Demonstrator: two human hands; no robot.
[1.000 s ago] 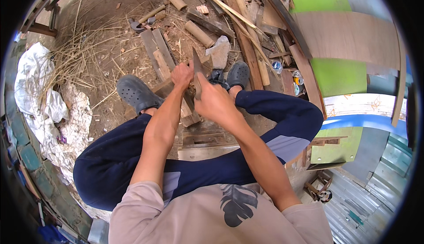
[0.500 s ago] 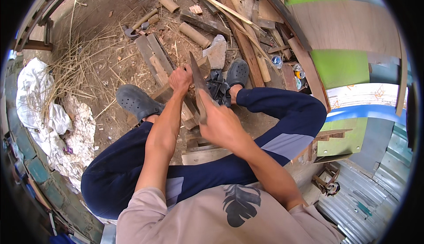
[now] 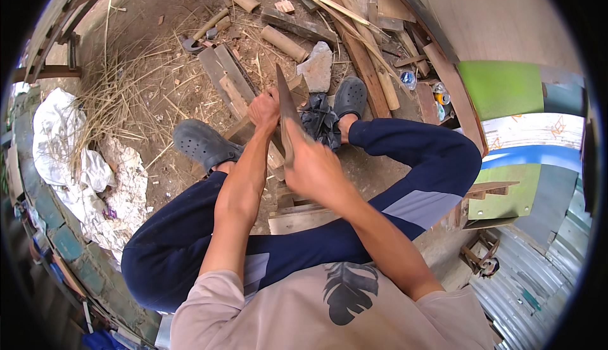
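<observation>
My right hand [image 3: 316, 169] is wrapped round the pale wooden handle of a handsaw [image 3: 287, 101], somewhat blurred. Its dark, tapering blade points away from me, just right of my other fist. My left hand [image 3: 264, 108] is closed on a piece of wood [image 3: 297, 84] lying slantwise between my feet; its fingers hide much of it. Where blade and wood meet is hard to make out. More wooden boards [image 3: 235, 93] lie beneath and beyond the left hand. A crumpled black plastic bag [image 3: 320, 120] sits beside the blade, against my right shoe [image 3: 350, 96].
Beyond are a pale stone [image 3: 316, 68], bamboo pieces [image 3: 284, 44] and long planks [image 3: 364, 65]. Dry straw [image 3: 120, 100] and white sacking [image 3: 57, 125] lie at left. Cans [image 3: 441, 95] and green panels [image 3: 500, 87] stand at right. A low wooden piece [image 3: 301, 221] is near my lap.
The whole view has shifted slightly, with the scene a little further right. The right hand and saw have moved slightly against the wood; the left hand keeps its hold.
</observation>
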